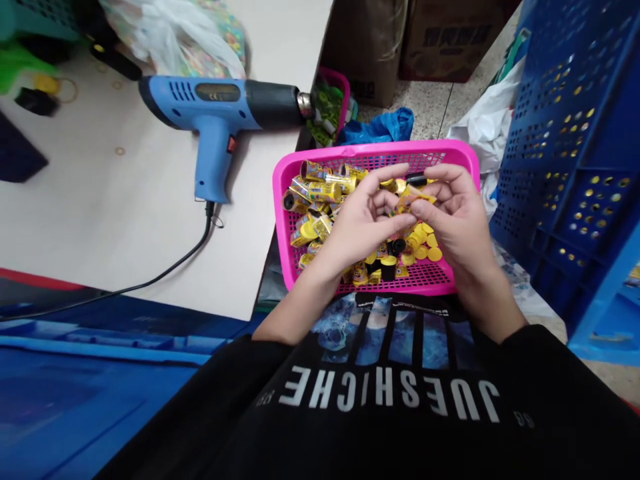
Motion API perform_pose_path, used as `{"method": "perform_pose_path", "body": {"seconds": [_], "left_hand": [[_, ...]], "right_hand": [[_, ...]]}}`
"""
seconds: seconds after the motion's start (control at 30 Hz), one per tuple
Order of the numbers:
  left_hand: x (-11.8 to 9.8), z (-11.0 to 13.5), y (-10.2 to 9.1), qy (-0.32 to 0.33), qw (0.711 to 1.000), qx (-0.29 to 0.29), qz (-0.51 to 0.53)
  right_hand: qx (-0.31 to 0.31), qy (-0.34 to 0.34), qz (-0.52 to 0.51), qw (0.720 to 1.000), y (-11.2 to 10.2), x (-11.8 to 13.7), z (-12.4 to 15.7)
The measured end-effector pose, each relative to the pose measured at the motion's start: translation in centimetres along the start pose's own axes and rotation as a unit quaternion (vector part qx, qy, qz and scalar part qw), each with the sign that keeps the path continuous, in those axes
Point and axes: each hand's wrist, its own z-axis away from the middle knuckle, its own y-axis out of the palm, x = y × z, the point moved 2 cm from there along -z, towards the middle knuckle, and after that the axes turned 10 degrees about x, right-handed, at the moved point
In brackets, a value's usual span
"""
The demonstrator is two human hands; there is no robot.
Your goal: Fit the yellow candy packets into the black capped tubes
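Over a pink basket (284, 233), my right hand (463, 220) pinches a small yellow printed plastic wrapper (419, 196) between thumb and fingers. My left hand (365, 217) curls around the wrapper's other side, its thumb tip close to my right thumb; the fingers partly hide what lies between them. Beneath my hands the basket holds several small yellow printed tubes (324, 192) and loose yellow caps (434, 254). A tube with a black body and yellow cap (388, 268) lies near the front rim.
On the pale table (150, 247) at left lies a blue heat gun (215, 107), its nozzle toward the basket and its black cord (193, 250) trailing left. A plastic bag (190, 40) lies behind it. Blue perforated crates (565, 153) stand at right; cardboard boxes (450, 40) stand behind.
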Motion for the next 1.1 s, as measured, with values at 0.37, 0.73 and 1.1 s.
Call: {"method": "perform_pose_path", "body": {"seconds": [0.37,0.73,1.1], "left_hand": [[-0.1,0.4,-3.4,0.080,0.985,-0.138,-0.063],[0.8,0.6,-4.5,0.051,0.990,-0.132,-0.029],[-0.1,0.8,-2.5,-0.032,0.999,-0.032,-0.020]], "right_hand": [[0.212,0.189,0.394,0.874,3.1,-4.6,3.9],[0.320,0.084,0.352,0.876,1.5,-3.2,3.7],[-0.002,-0.060,-0.107,0.992,-3.2,-0.7,1.9]]}}
